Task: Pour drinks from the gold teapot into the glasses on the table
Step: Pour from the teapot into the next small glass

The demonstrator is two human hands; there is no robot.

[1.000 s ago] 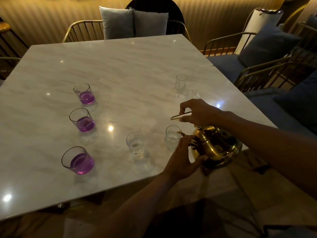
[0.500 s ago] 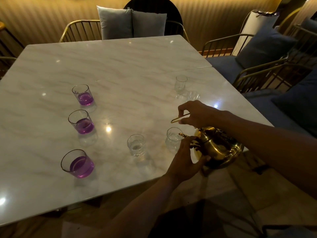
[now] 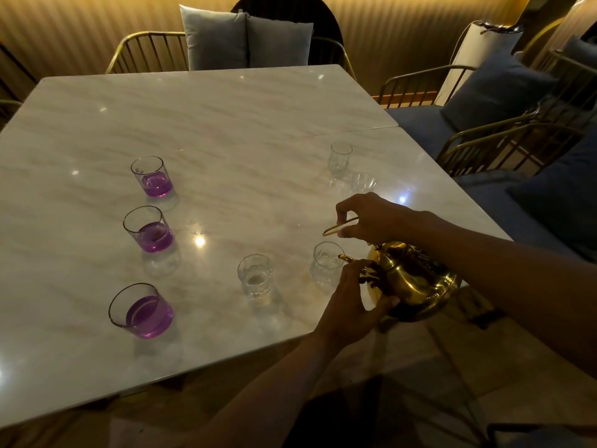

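The gold teapot hangs tilted over the table's right front edge, its spout at the rim of a clear glass. My right hand grips the thin gold handle above it. My left hand holds the pot's front side near the spout. A second clear glass stands to the left with a little clear liquid. Three glasses holding purple drink line the left side. Farther back stand a small clear glass and another.
The marble table fills the view, its right part joined at a seam. Gold wire chairs with grey cushions stand behind, and blue cushioned seats sit to the right.
Both hands and the teapot have stayed over the same glass; the view shifted slightly, so everything sits a little lower in frame.
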